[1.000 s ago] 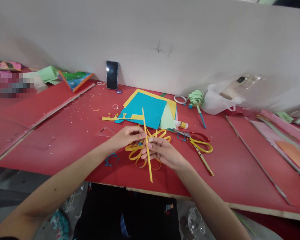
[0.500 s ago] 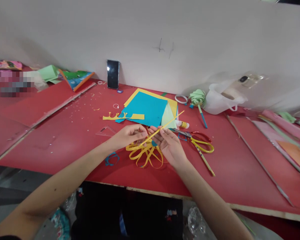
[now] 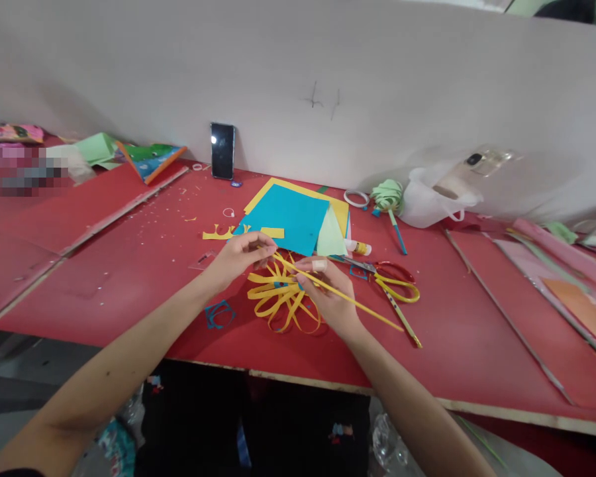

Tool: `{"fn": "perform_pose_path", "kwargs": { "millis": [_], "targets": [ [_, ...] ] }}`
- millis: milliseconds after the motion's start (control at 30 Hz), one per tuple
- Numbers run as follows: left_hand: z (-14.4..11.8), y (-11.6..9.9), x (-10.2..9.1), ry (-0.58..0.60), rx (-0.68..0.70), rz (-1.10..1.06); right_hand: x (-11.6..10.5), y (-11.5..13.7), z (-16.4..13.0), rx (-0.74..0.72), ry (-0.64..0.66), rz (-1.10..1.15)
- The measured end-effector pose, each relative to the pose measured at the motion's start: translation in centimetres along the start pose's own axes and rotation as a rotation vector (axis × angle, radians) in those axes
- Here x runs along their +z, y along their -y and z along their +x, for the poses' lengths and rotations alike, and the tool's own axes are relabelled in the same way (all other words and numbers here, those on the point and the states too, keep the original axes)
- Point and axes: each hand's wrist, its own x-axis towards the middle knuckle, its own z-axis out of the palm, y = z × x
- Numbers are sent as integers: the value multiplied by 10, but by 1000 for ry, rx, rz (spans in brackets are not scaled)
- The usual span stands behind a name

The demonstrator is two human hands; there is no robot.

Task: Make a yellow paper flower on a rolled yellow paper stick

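Observation:
A narrow yellow paper strip [image 3: 365, 307] stretches slantwise between my hands, its far end sticking out past my right wrist. My left hand [image 3: 248, 257] is closed, pinching the strip's upper left end at the fingertips. My right hand [image 3: 332, 291], with a plaster on one finger, is curled with the strip running between its fingers. Just beneath both hands lies a yellow paper-loop flower [image 3: 284, 306] with a blue centre, partly covered by my right fingers. Scissors [image 3: 397, 286] with red and yellow handles lie right of my right hand, beside a patterned pencil [image 3: 403, 319].
Behind my hands lie blue paper [image 3: 285, 215], a pale green piece [image 3: 332, 235], a glue stick [image 3: 360, 247] and a cut yellow strip [image 3: 273, 233]. A phone [image 3: 222, 151] leans on the wall. Further right stand a green paper flower [image 3: 387, 196] and a plastic bag [image 3: 422, 199].
The yellow strip has swung from slanting up right to slanting down right. My left hand has moved up and left to its end, and my right hand has turned and curled.

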Motion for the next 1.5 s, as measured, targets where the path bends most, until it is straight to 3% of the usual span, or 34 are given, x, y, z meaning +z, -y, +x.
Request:
{"fn": "perform_pose_path", "kwargs": {
  "millis": [100,433,600,767,1100,1300,1500],
  "targets": [
    [0,1,-1,11,13,0,0,-1,-3,-103,60,-46],
    [1,2,-5,39,32,81,-6,-5,-3,-193,98,-179],
    [1,2,-5,54,38,98,-6,-5,-4,-142,92,-157],
    [1,2,-5,54,17,108,-5,-4,-3,-73,136,29],
    [0,-2,-2,63,21,91,0,0,1,75,-29,134],
    [0,4,-2,147,-10,45,1,3,3,87,-83,143],
    [-2,4,1,328,-25,21,-3,-4,8,160,-42,95]
  ]
}}
